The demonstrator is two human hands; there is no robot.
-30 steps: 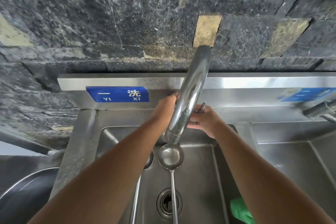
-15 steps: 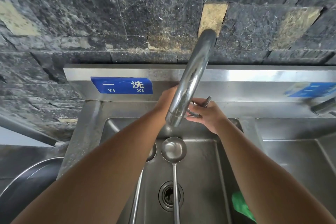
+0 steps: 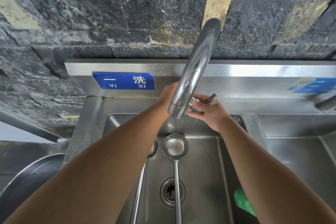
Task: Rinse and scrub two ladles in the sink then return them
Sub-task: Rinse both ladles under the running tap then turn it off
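Two steel ladles lie in the sink basin (image 3: 205,169), bowls toward the back wall. The right ladle (image 3: 175,144) is in full view, its handle running over the drain. My left forearm covers most of the left ladle's bowl (image 3: 154,148). The tall faucet spout (image 3: 194,71) curves over the basin, and no water shows at its mouth. Both hands are up behind the spout's base. My right hand (image 3: 209,112) pinches a faucet lever (image 3: 197,109) between thumb and fingers. My left hand (image 3: 168,94) reaches behind the spout, which hides its fingers.
A green scrub pad (image 3: 242,202) lies at the basin's right front. The drain (image 3: 171,192) is in the basin floor. A second basin (image 3: 300,151) with its own tap (image 3: 325,104) is to the right. A large steel pan (image 3: 32,174) sits at the left.
Both hands stay at the base of the faucet with only slight shifts of the right hand's fingers on the lever. The ladles have not moved.
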